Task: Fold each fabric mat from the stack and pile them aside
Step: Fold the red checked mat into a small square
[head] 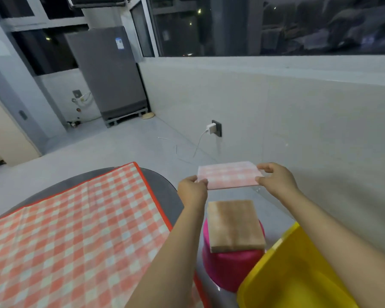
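A small pink checked fabric mat (229,175) is held flat in the air, past the table's right edge. My left hand (192,192) pinches its left end and my right hand (277,180) pinches its right end. Below it a brown checked folded mat (235,225) lies on top of a pink round stool or tub (229,270).
A round grey table (162,190) covered by a red-and-white checked cloth (76,230) fills the left. A yellow plastic bin (293,278) stands at the lower right. A white wall with a socket and charger (212,128) runs behind; a grey fridge (108,72) stands far left.
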The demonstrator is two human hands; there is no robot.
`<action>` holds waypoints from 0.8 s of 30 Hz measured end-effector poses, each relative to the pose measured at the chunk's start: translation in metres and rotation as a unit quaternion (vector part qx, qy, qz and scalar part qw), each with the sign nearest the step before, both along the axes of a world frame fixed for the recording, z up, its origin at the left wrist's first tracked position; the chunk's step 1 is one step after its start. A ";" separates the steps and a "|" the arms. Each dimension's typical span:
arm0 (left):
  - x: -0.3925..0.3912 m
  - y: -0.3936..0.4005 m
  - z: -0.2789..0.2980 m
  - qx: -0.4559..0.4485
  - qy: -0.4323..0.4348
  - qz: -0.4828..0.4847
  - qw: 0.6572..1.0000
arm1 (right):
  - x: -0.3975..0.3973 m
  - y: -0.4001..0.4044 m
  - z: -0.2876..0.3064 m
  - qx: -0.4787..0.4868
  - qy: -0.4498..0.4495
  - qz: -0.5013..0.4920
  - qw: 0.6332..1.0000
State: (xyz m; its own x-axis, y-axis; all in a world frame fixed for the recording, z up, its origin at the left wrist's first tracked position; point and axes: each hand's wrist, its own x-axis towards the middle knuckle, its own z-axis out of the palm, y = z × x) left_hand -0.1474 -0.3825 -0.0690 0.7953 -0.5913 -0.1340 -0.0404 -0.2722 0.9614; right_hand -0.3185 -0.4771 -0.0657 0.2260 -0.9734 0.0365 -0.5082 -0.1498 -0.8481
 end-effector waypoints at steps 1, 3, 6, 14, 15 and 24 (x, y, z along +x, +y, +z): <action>-0.003 -0.004 -0.010 0.010 0.010 0.003 1.000 | 0.000 -0.004 -0.012 0.007 0.004 -0.003 1.000; -0.007 -0.009 -0.032 0.027 0.030 0.014 0.999 | -0.002 -0.011 -0.038 0.022 0.024 -0.003 0.999; -0.014 -0.010 -0.065 0.073 0.049 0.026 0.996 | -0.004 -0.013 -0.078 0.052 0.061 0.007 0.997; -0.031 0.003 -0.137 0.144 0.085 0.038 0.985 | -0.013 0.006 -0.144 0.135 0.108 0.012 0.985; -0.031 0.004 -0.143 0.151 0.081 0.041 0.984 | -0.012 0.008 -0.149 0.143 0.112 0.008 0.983; -0.039 0.002 -0.155 0.142 0.052 0.058 0.987 | -0.007 0.009 -0.166 0.120 0.112 -0.010 0.986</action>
